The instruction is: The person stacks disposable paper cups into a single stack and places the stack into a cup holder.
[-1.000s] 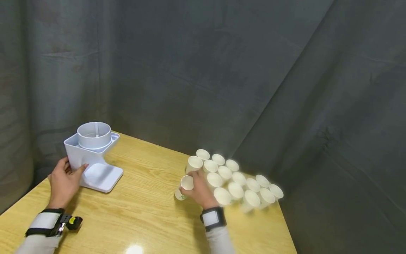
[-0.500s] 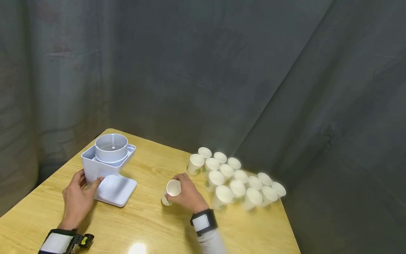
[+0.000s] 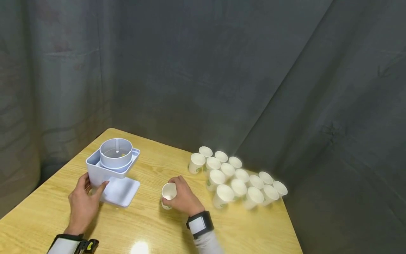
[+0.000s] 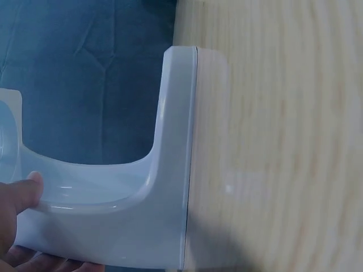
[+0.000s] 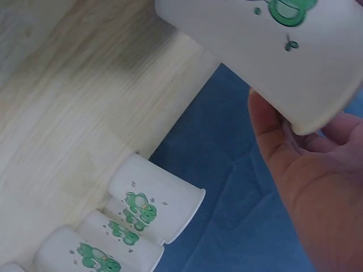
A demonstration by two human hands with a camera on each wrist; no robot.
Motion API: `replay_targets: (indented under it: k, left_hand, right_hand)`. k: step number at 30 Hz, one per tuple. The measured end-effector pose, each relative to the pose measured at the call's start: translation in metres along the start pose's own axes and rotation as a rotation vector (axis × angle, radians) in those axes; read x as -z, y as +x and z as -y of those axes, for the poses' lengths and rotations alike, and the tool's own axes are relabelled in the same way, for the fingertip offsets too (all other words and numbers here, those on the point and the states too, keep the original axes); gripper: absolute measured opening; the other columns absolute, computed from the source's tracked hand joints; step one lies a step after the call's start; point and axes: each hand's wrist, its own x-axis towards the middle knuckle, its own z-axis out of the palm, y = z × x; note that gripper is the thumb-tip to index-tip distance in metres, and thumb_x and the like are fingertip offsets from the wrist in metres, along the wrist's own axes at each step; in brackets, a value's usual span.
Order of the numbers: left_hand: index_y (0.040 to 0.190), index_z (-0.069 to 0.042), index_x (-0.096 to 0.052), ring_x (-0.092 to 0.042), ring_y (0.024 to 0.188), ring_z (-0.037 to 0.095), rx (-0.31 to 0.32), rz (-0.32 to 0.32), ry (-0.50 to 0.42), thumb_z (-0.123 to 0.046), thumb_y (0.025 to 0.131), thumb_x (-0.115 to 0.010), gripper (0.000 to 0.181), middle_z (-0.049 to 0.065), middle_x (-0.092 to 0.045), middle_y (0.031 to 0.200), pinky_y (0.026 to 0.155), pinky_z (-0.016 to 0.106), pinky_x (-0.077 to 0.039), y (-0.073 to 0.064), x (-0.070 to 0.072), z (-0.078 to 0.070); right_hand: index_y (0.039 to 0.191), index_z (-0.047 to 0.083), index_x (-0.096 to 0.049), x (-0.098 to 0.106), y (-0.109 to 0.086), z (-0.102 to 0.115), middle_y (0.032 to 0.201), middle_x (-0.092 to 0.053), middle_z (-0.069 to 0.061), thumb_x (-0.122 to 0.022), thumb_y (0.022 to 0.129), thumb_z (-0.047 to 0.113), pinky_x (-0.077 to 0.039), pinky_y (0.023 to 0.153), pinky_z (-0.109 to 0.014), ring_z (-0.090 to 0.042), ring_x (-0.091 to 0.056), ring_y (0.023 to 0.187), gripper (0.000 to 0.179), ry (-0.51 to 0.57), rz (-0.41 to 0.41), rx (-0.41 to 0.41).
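My left hand (image 3: 83,204) grips the back column of a white C-shaped plastic stand (image 3: 103,174), thumb on one side and fingers on the other. A round open collar (image 3: 115,160) rises from its top, over a flat square base (image 3: 122,192). In the left wrist view the base of the stand (image 4: 170,215) is right at the wood surface. To the right of the stand, my right hand (image 3: 185,198) holds an upright white paper cup (image 3: 168,190) near its rim, between thumb and fingers. Close up, the paper cup (image 5: 272,62) shows a green cartoon print.
Several more white paper cups (image 3: 224,194) stand upright in a tight cluster at the right of the wooden table (image 3: 158,229). Dark grey curtains (image 3: 190,70) hang behind the table's far and side edges. Each wrist wears a black strap (image 3: 200,223).
My left hand has shifted the stand to the right and nearer. My right hand has carried the paper cup left, away from the cluster, towards the stand.
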Motion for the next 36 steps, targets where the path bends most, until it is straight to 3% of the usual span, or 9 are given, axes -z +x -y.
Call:
replay_targets:
  k: [11, 14, 16, 18, 22, 25, 28, 31, 36]
  left_hand:
    - [0.151, 0.009, -0.028, -0.044, 0.127, 0.058, -0.050, 0.084, 0.001, -0.010, 0.089, -0.074, 0.080, 0.040, -0.042, 0.142, 0.104, 0.069, -0.037, -0.004, 0.000, 0.008]
    - [0.155, 0.003, -0.022, -0.039, 0.135, 0.052, -0.090, 0.053, -0.041, -0.006, 0.083, -0.077, 0.091, 0.035, -0.038, 0.148, 0.114, 0.062, -0.031, -0.005, -0.001, 0.009]
    - [0.155, 0.000, -0.026, -0.040, 0.140, 0.036, -0.135, -0.033, -0.106, -0.002, 0.079, -0.077, 0.092, 0.027, -0.041, 0.149, 0.120, 0.046, -0.030, -0.006, -0.001, 0.008]
    - [0.148, 0.004, -0.039, -0.047, 0.135, 0.020, -0.225, -0.195, -0.225, 0.002, 0.077, -0.073, 0.079, 0.017, -0.053, 0.141, 0.117, 0.030, -0.032, -0.005, -0.001, 0.006]
    - [0.107, 0.018, -0.064, -0.061, 0.106, 0.002, -0.507, -0.557, -0.479, 0.003, 0.074, -0.061, 0.037, 0.000, -0.070, 0.109, 0.100, 0.019, -0.044, -0.005, -0.003, -0.009]
    - [0.082, 0.020, -0.064, -0.063, 0.090, 0.002, -0.688, -0.659, -0.598, 0.001, 0.072, -0.057, 0.022, -0.001, -0.072, 0.090, 0.088, 0.017, -0.048, -0.010, -0.009, -0.031]
    - [0.071, 0.017, -0.061, -0.062, 0.083, 0.005, -0.851, -0.588, -0.685, 0.003, 0.072, -0.057, 0.015, 0.007, -0.069, 0.078, 0.082, 0.016, -0.048, -0.021, -0.019, -0.050]
    - [0.071, 0.015, -0.060, -0.062, 0.081, 0.012, -0.991, -0.429, -0.758, 0.006, 0.071, -0.056, 0.010, 0.016, -0.065, 0.073, 0.083, 0.017, -0.048, -0.031, -0.034, -0.061]
    - [0.083, 0.016, -0.061, -0.062, 0.087, 0.018, -1.019, -0.113, -0.717, 0.010, 0.063, -0.057, 0.021, 0.018, -0.065, 0.083, 0.090, 0.019, -0.048, -0.037, -0.065, -0.060]
  right_hand:
    - [0.129, 0.008, -0.053, -0.008, -0.007, -0.002, 0.117, -0.053, -0.008, -0.082, 0.079, 0.032, -0.050, 0.071, -0.022, -0.024, -0.058, 0.101, 0.062, 0.034, -0.041, -0.019]
    - [0.135, 0.008, -0.051, -0.011, -0.009, -0.003, 0.122, -0.052, -0.007, -0.082, 0.080, 0.033, -0.052, 0.074, -0.024, -0.023, -0.058, 0.103, 0.067, 0.027, -0.056, -0.020]
    - [0.142, 0.009, -0.047, -0.013, -0.010, -0.004, 0.129, -0.051, -0.007, -0.082, 0.080, 0.035, -0.053, 0.080, -0.026, -0.021, -0.057, 0.108, 0.075, 0.002, -0.062, -0.016]
    - [0.149, 0.011, -0.040, -0.015, -0.013, -0.006, 0.137, -0.047, -0.007, -0.081, 0.081, 0.038, -0.054, 0.086, -0.028, -0.021, -0.055, 0.114, 0.083, -0.022, -0.067, -0.013]
    - [0.155, 0.016, -0.034, -0.012, -0.020, -0.009, 0.147, -0.041, -0.006, -0.077, 0.084, 0.046, -0.054, 0.094, -0.036, -0.022, -0.049, 0.127, 0.088, -0.047, -0.108, 0.013]
    - [0.154, 0.019, -0.035, -0.003, -0.026, -0.013, 0.149, -0.039, -0.005, -0.072, 0.088, 0.051, -0.052, 0.099, -0.041, -0.023, -0.045, 0.134, 0.083, -0.043, -0.152, 0.024]
    - [0.155, 0.019, -0.035, 0.009, -0.032, -0.018, 0.152, -0.038, -0.005, -0.068, 0.092, 0.050, -0.048, 0.105, -0.046, -0.023, -0.042, 0.139, 0.078, -0.041, -0.188, 0.013]
    - [0.154, 0.019, -0.036, 0.021, -0.038, -0.026, 0.152, -0.039, -0.004, -0.067, 0.093, 0.046, -0.046, 0.108, -0.046, -0.023, -0.042, 0.140, 0.075, -0.053, -0.226, -0.008]
    - [0.151, 0.016, -0.042, 0.039, -0.049, -0.043, 0.149, -0.042, -0.005, -0.070, 0.091, 0.039, -0.044, 0.109, -0.049, -0.025, -0.043, 0.138, 0.070, -0.046, -0.295, -0.040]
